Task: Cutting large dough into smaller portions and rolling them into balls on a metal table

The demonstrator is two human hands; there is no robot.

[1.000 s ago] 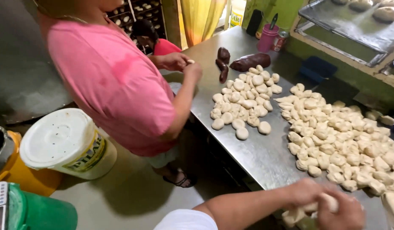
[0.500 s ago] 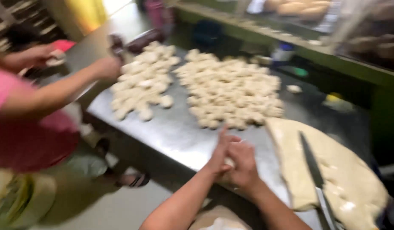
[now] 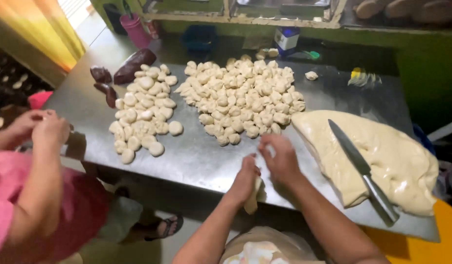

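Observation:
My left hand (image 3: 245, 177) holds a strip of pale dough (image 3: 252, 198) that hangs down at the near edge of the steel table (image 3: 206, 156). My right hand (image 3: 281, 159) is right beside it with fingers spread, touching the top of the strip. A large slab of dough (image 3: 382, 154) lies to the right with a long knife (image 3: 362, 168) resting on it. Behind my hands lies a big heap of rough cut dough pieces (image 3: 240, 100). A smaller group of rounded dough balls (image 3: 143, 115) lies to the left.
A person in a pink shirt (image 3: 25, 205) stands at the table's left end, hands (image 3: 40, 128) together. Dark purple lumps (image 3: 121, 73) lie at the far left. A pink cup (image 3: 136, 30), a blue tub (image 3: 200, 38) and a small box (image 3: 287, 39) stand along the back.
The view swung from the left end of the table to the centre and sharpened. My hands stay together at the near edge, now pulling a strip of dough.

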